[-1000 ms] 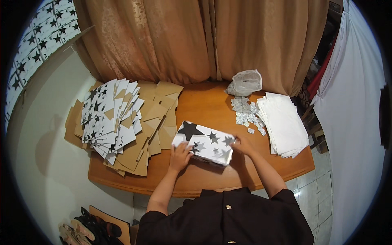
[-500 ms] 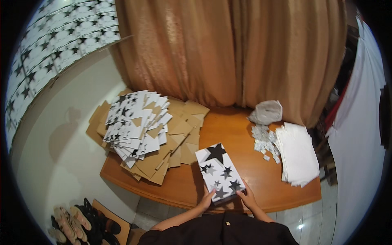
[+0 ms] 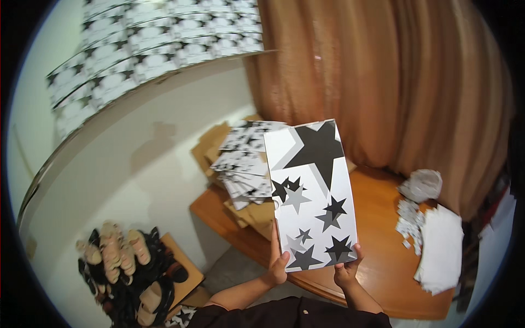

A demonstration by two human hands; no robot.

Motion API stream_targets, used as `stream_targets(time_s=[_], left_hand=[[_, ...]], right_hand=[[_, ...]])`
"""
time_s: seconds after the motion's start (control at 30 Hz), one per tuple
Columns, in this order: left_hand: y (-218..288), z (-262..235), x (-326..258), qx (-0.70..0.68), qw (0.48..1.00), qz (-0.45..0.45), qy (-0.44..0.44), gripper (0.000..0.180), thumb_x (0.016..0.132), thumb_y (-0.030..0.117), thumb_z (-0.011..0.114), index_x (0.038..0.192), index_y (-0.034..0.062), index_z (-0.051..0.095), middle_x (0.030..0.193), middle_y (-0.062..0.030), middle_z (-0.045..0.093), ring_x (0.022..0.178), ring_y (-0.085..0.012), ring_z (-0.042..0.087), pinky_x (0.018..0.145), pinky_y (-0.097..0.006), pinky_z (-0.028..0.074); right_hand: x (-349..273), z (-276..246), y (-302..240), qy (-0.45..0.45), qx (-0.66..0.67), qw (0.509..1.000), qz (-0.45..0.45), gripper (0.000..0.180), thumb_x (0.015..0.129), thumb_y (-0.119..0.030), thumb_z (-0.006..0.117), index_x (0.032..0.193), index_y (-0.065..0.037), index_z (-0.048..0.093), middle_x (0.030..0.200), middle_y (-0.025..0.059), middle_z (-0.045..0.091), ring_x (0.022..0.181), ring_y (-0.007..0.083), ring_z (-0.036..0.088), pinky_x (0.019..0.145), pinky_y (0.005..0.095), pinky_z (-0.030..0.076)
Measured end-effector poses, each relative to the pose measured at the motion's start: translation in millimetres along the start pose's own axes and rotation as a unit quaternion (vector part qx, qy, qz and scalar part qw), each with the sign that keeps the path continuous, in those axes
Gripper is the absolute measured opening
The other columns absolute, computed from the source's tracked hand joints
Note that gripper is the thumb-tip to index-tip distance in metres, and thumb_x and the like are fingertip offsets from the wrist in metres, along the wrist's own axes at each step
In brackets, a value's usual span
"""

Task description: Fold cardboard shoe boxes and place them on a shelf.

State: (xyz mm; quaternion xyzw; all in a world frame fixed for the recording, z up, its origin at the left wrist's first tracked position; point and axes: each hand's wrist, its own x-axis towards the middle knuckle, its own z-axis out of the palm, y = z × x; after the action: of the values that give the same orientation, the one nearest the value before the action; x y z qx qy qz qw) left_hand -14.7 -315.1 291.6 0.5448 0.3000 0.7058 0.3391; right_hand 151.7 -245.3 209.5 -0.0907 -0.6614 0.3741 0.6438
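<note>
A white box (image 3: pixel 311 197) printed with black and grey stars is held up in front of me, above the near side of the table. My left hand (image 3: pixel 279 265) grips its lower left corner, thumb on the front face. At the lower right corner, my right hand (image 3: pixel 348 268) is closed on the box with the thumb at its edge. Behind the box's left side lies a pile of flat star-printed card pieces (image 3: pixel 243 172), partly hidden by it. Flat brown cardboard pieces (image 3: pixel 208 147) lie beneath that pile.
On the wooden table (image 3: pixel 377 218), at the right, are a stack of white sheets (image 3: pixel 440 251), many small silvery packets (image 3: pixel 409 218) and a clear plastic bag (image 3: pixel 421 185). Sandals (image 3: pixel 117 251) are heaped at lower left. Star-printed boxes (image 3: pixel 164 44) line a high shelf; a brown curtain (image 3: pixel 377 71) hangs behind.
Both hands have raised the box off the table area, closer to me and more upright. My view has turned left, so the table sits further right and more of the shelf shows.
</note>
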Motion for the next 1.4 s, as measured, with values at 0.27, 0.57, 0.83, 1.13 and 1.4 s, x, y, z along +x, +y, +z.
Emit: stream_targets(time_s=[0.27,0.57,0.83,1.13,1.4], left_hand=[[158,-85,2,0.216,0.942,0.183,0.178,0.091,0.088,0.05,0.041,0.143,-0.0031,-0.007,0.152,-0.0145,0.001,0.14,-0.023,0.007,0.111,-0.036,0.008],[351,-142,32,0.477,0.795,0.347,0.144,0.114,0.074,0.068,0.056,0.144,0.0059,-0.01,0.15,-0.0161,0.006,0.139,-0.0276,0.009,0.111,-0.042,0.009],[503,-210,83,0.585,0.63,0.47,0.2,0.079,0.079,0.012,0.071,0.14,0.0059,0.021,0.125,-0.0158,0.047,0.11,-0.02,0.05,0.089,-0.031,0.045],[542,-282,82,0.663,0.581,0.416,0.22,0.063,0.082,0.029,0.063,0.136,0.0098,0.036,0.12,-0.0173,0.056,0.115,-0.0268,0.051,0.098,-0.039,0.039],[546,-335,67,0.804,0.459,0.295,0.238,0.049,0.087,0.027,0.055,0.132,0.0097,0.045,0.129,-0.0155,0.05,0.122,-0.0292,0.045,0.102,-0.038,0.034]], right_hand=[[124,167,-7,-0.16,0.116,0.962,-0.19,0.084,0.068,0.002,0.071,0.134,-0.024,0.027,0.14,0.0312,0.021,0.128,0.045,0.031,0.101,0.0485,0.031],[240,370,-106,-0.178,0.414,0.882,-0.141,0.081,0.071,-0.001,0.076,0.135,-0.01,0.028,0.138,0.0121,0.032,0.124,0.0238,0.039,0.095,0.0406,0.042],[360,460,-236,-0.105,0.361,0.872,-0.315,0.067,0.075,-0.011,0.075,0.131,-0.014,0.038,0.106,0.0097,0.059,0.092,0.017,0.059,0.082,0.028,0.047],[419,503,-293,-0.217,0.228,0.946,-0.082,0.071,0.074,-0.023,0.075,0.133,-0.012,0.035,0.106,0.0165,0.06,0.095,0.0213,0.06,0.079,0.029,0.05],[463,557,-302,-0.103,0.147,0.981,-0.068,0.083,0.076,-0.038,0.071,0.139,-0.012,0.023,0.125,0.0202,0.048,0.1,0.038,0.056,0.073,0.0537,0.052]])
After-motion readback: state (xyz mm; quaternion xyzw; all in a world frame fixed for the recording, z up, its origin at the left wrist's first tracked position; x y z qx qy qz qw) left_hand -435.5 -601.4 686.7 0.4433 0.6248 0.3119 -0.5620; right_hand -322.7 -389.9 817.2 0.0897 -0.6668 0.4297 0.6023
